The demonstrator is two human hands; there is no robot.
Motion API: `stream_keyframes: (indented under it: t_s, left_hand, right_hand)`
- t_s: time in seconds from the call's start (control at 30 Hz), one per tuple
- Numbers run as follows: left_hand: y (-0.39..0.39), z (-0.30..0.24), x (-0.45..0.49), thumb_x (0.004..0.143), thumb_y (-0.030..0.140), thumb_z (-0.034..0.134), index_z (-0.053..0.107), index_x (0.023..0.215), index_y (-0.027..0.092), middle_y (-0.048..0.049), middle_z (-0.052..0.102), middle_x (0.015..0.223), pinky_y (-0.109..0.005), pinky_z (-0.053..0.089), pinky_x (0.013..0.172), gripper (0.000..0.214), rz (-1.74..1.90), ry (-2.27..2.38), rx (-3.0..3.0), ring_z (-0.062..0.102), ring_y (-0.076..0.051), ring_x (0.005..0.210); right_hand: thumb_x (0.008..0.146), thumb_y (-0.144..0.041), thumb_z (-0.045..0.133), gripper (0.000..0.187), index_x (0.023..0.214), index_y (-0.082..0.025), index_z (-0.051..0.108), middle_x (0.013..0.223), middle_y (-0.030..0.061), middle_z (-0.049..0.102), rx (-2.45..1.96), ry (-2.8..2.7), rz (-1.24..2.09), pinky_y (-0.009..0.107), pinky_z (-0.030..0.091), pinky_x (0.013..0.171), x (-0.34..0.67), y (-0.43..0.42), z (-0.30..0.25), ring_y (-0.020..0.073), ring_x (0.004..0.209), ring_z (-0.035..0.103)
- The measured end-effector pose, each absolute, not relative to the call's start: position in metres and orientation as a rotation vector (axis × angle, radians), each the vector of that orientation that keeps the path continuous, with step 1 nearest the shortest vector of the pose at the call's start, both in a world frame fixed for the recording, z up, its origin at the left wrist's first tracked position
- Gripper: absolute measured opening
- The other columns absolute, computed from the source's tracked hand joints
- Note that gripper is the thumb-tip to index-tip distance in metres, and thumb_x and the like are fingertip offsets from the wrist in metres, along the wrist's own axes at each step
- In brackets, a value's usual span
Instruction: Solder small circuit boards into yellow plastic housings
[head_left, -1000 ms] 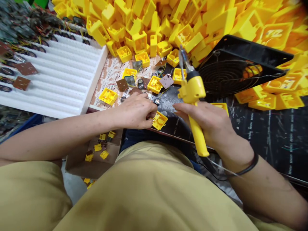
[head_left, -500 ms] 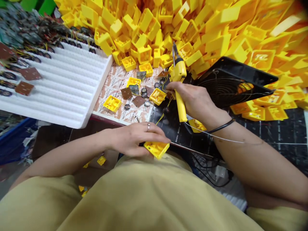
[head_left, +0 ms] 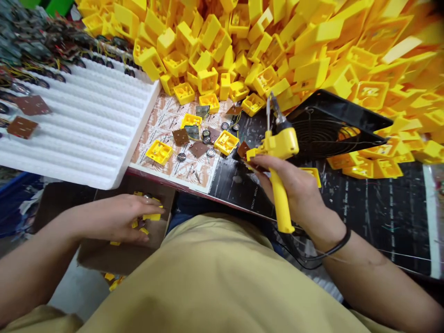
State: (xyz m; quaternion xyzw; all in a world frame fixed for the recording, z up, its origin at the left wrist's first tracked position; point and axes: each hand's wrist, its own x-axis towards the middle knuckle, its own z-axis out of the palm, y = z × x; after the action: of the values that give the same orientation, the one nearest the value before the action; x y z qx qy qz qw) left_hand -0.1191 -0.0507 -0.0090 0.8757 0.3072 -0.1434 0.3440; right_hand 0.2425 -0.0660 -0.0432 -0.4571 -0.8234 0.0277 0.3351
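Note:
My right hand (head_left: pixel 291 180) is wrapped around the handle of a yellow soldering gun (head_left: pixel 281 143), its metal tip pointing up and away toward the yellow heap. A brown circuit board (head_left: pixel 243 150) shows by those fingertips; whether they grip it I cannot tell. Over a cardboard box (head_left: pixel 132 256) at the lower left, my left hand (head_left: pixel 118 215) is open, thumb apart from the fingers. A yellow casing (head_left: pixel 153 213) lies just past its fingers, among other yellow pieces in the box. On the table are small yellow casings (head_left: pixel 159 152), brown boards (head_left: pixel 199 149) and round black speakers (head_left: pixel 181 157).
A big heap of yellow casings (head_left: pixel 215 41) spans the back. On the left, a ribbed white foam tray (head_left: pixel 90 125) carries wired boards and speakers. A black fan (head_left: pixel 333 125) stands right of the soldering gun. The table's front edge (head_left: pixel 194 187) runs before my body.
My left hand has moved left and down from the table edge to over the box, letting go of a yellow casing. My right hand has brought the soldering gun rightward and nearer to me.

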Motion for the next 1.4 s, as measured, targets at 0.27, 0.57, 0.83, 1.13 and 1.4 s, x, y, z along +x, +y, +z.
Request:
stream_keyframes:
  t_s: [0.27,0.57,0.83,1.13,1.4]
  left_hand:
    - [-0.022,-0.035,-0.007,0.096,0.036,0.044,0.070,0.097,0.016,-0.0073,0.071,0.092,-0.031,0.049,0.078,0.033,0.550,1.003,2.664,0.066,-0.020,0.089]
    - [-0.051,-0.040,0.025,0.086,0.045,0.055,0.063,0.103,0.013,-0.0114,0.066,0.105,-0.040,0.046,0.086,0.037,0.443,0.806,2.771,0.058,-0.027,0.101]
    - [-0.033,-0.039,0.009,0.091,0.021,0.054,0.060,0.089,0.016,-0.0039,0.071,0.091,-0.033,0.050,0.085,0.008,0.610,0.672,2.754,0.066,-0.017,0.090]
    - [-0.026,-0.042,-0.026,0.085,0.016,0.058,0.063,0.091,0.017,-0.0043,0.074,0.090,-0.032,0.052,0.076,0.008,0.869,0.359,3.265,0.066,-0.015,0.077]
    - [-0.035,-0.031,-0.017,0.089,0.033,0.052,0.069,0.097,0.020,-0.0061,0.072,0.097,-0.038,0.047,0.086,0.024,0.615,1.054,2.681,0.065,-0.020,0.092]
  right_hand:
    - [0.081,-0.011,0.068,0.051,0.125,-0.022,0.046,0.128,0.0111,0.061,-1.101,-2.100,0.253,0.034,0.059,0.088,0.246,-0.099,-0.055,0.0217,0.107,0.066]
    - [0.087,-0.021,0.065,0.038,0.121,-0.018,0.048,0.107,0.0094,0.068,-1.083,-2.407,0.110,0.042,0.052,0.094,0.272,-0.092,-0.050,0.0212,0.096,0.067]
    - [0.089,-0.025,0.063,0.039,0.123,-0.020,0.047,0.088,0.0033,0.066,-1.152,-2.350,0.029,0.036,0.053,0.084,0.264,-0.083,-0.050,0.0195,0.083,0.065]
    - [0.089,-0.034,0.064,0.036,0.119,-0.018,0.051,0.068,-0.0024,0.055,-1.253,-2.256,-0.236,0.032,0.049,0.073,0.246,-0.093,-0.051,0.0161,0.063,0.057]
    - [0.086,-0.036,0.067,0.044,0.123,-0.018,0.050,0.070,-0.0020,0.056,-1.196,-2.316,-0.153,0.035,0.047,0.077,0.248,-0.094,-0.063,0.0169,0.064,0.056]
